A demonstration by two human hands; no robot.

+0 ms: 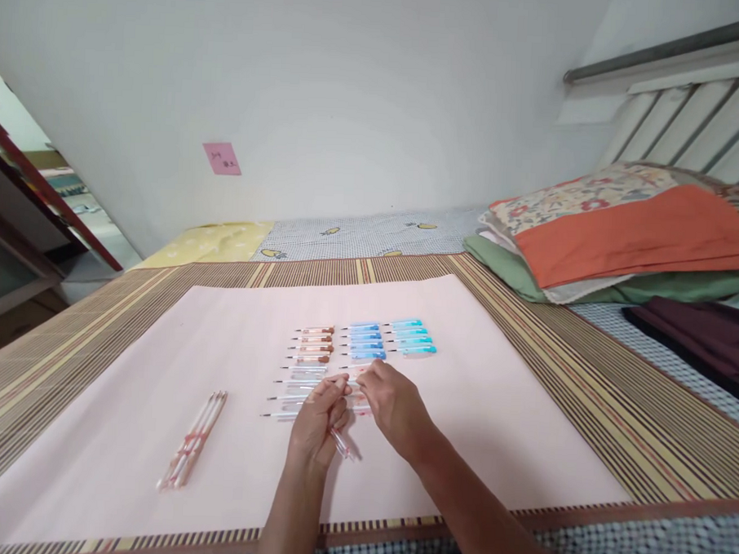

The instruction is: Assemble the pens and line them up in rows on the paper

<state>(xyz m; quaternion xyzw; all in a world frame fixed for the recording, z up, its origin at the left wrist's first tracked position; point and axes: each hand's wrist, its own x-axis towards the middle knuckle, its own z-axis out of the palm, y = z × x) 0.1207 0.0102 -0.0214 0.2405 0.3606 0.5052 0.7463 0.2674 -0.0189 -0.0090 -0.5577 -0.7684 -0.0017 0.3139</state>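
Observation:
My left hand point(322, 418) is closed around clear, pink-tinted pens point(341, 444), whose ends stick out below the fingers. My right hand point(396, 405) pinches close beside it, at a thin whitish pen point(353, 382) between the two hands; its fingertips are partly hidden. Beyond the hands lie groups of slim pens: brown-ended pens point(314, 340), blue pens point(365, 342) and teal pens point(412, 338). A column of clear-bodied pens point(297, 382) lies nearer, partly covered by my left hand. Pink-patterned pens point(360, 405) show between and behind my hands.
A bundle of white pens point(192, 442) with a pink band lies to the left on the pale pink sheet point(124, 430). Underneath is a striped bamboo mat point(526, 341). Folded bedding with an orange panel point(634, 235) and dark cloth point(697, 340) are at right; a wall point(365, 105) stands behind.

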